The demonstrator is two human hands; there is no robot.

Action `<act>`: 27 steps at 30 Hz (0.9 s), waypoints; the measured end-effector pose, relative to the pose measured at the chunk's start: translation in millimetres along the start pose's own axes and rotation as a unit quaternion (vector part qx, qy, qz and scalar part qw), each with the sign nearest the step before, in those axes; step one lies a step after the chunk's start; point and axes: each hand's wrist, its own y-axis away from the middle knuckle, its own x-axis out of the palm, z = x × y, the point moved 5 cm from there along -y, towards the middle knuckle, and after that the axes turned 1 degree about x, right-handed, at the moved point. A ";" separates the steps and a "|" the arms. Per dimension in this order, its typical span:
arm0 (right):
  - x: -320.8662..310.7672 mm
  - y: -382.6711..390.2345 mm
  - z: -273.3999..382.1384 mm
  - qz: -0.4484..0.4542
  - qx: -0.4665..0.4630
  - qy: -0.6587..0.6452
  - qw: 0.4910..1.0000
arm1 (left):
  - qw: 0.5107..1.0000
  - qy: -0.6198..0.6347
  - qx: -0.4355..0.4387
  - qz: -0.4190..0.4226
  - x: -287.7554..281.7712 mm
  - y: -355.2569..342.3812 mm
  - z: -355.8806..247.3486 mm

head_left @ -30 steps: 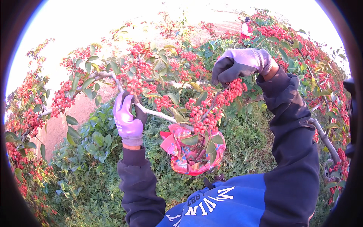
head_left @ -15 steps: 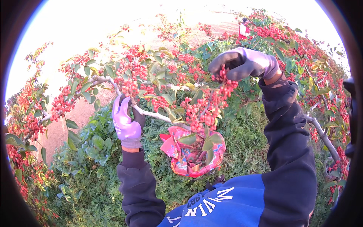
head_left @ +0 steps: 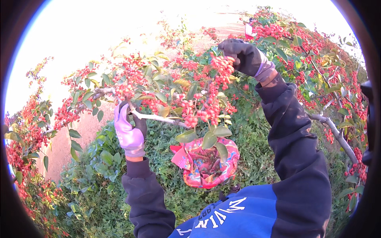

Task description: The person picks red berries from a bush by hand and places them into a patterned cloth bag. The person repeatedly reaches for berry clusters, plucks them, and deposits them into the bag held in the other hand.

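Note:
My left hand (head_left: 131, 131), in a lilac and dark work glove, is closed round a pale branch (head_left: 158, 118) on the left. My right hand (head_left: 246, 59), gloved the same way, has its fingers curled at the top of a red berry cluster (head_left: 221, 70); exactly what they pinch is hidden. More berries (head_left: 206, 111) and leaves (head_left: 210, 139) hang below it. Beneath them is a pink patterned, cloth-like container (head_left: 190, 170) with dark contents that are too small to tell.
Berry-laden branches (head_left: 337, 139) fill both sides. Green undergrowth (head_left: 99, 198) lies below, with bare reddish ground (head_left: 65, 150) at the left. A person in red and white (head_left: 249, 33) stands far off at the back, partly behind foliage.
My right hand has moved upward and slightly left, and the berry cluster at it has risen. My left hand stays on the branch, shifted slightly left in view. Leaves above the container have swung.

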 end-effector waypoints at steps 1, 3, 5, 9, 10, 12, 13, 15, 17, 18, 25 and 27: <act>-9.1 2.3 -12.9 -0.098 0.156 -0.156 0.970 | 1.000 -0.004 0.005 0.001 0.2 0.7 0.0; -16.6 10.2 -7.5 -0.220 0.210 -0.180 0.936 | 1.000 -0.008 0.017 -0.002 -2.2 0.0 1.2; -5.6 8.6 11.6 -0.178 0.157 -0.181 0.954 | 0.999 -0.034 0.038 0.019 -3.2 -1.5 1.4; 27.4 -2.4 31.0 -0.035 0.108 -0.009 0.993 | 0.997 -0.049 0.033 0.053 -1.6 -4.9 1.8; 30.2 -3.6 24.7 -0.018 0.171 0.064 0.983 | 0.998 -0.039 0.032 0.035 -2.8 -5.3 0.6; 25.7 -5.0 22.2 -0.066 0.176 0.066 0.980 | 0.998 -0.038 0.028 0.035 -2.1 -3.8 -2.7; 20.4 -5.4 23.1 -0.100 0.156 0.062 0.981 | 0.999 -0.023 0.032 0.027 -0.7 -3.6 -4.3; 12.2 -2.9 17.7 -0.144 0.190 0.087 0.967 | 0.999 -0.024 0.017 0.025 -0.4 -0.5 -5.5; 7.5 2.2 15.6 -0.204 0.225 0.008 0.953 | 0.999 -0.026 0.033 0.017 -0.5 1.0 -7.7; 9.1 1.4 17.7 -0.198 0.236 -0.061 0.949 | 0.999 -0.028 0.042 0.015 -0.2 2.0 -8.7; 60.2 -11.9 81.1 0.126 0.110 0.173 0.971 | 0.998 -0.049 -0.007 0.037 -1.6 7.8 2.2; 77.3 -20.2 83.6 0.270 0.011 0.284 0.920 | 0.997 -0.059 -0.013 0.044 -3.2 9.0 5.1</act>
